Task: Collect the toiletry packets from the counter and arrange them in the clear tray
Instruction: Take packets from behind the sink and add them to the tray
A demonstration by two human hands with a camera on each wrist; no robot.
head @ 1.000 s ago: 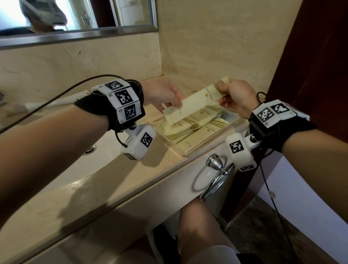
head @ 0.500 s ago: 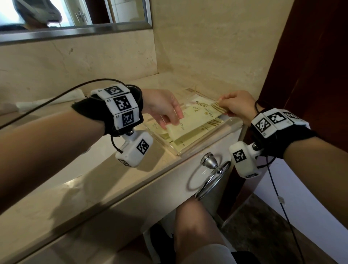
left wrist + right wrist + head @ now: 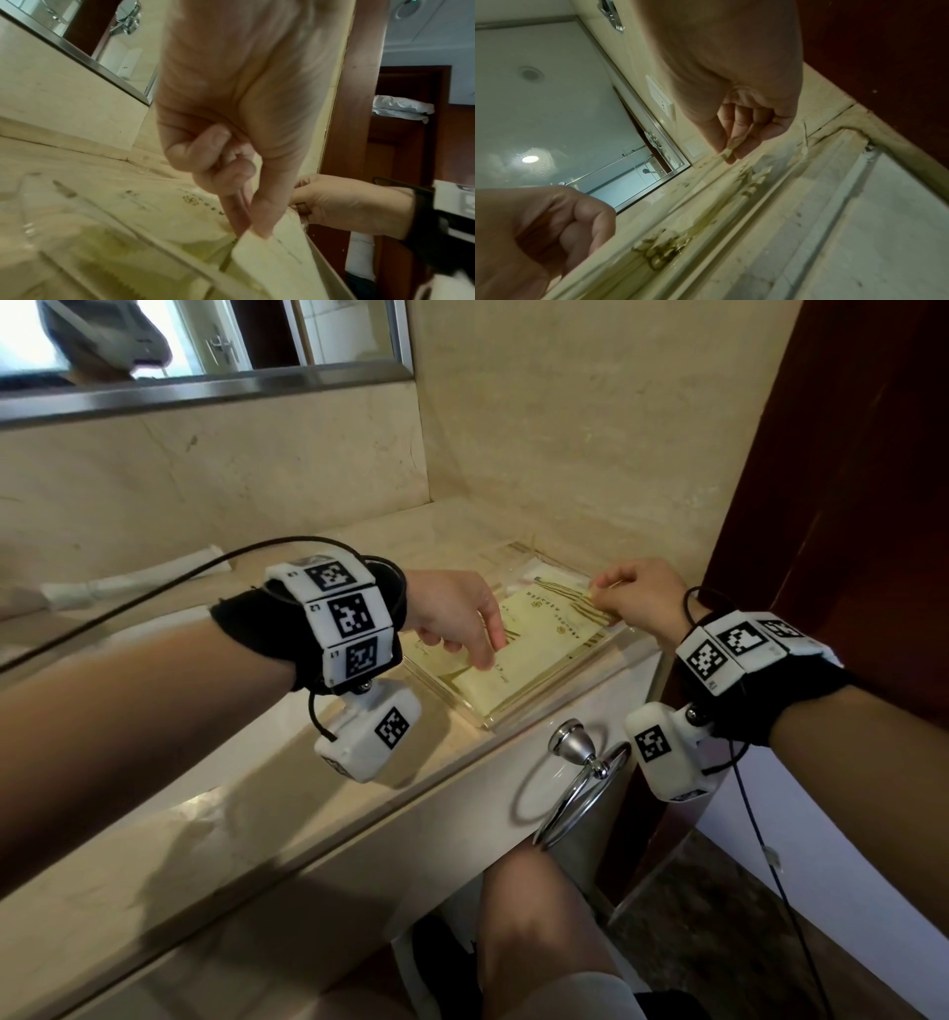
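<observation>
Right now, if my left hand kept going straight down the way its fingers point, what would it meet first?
Your left hand points down into the clear tray. Its fingers already seem to touch the top cream packet, so that packet comes first, with the stacked packets beneath.

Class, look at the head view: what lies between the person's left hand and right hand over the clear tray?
The top toiletry packet spans that stretch: the left hand touches one end, the right hand pinches the other. It lies on more packets in the clear tray.
</observation>
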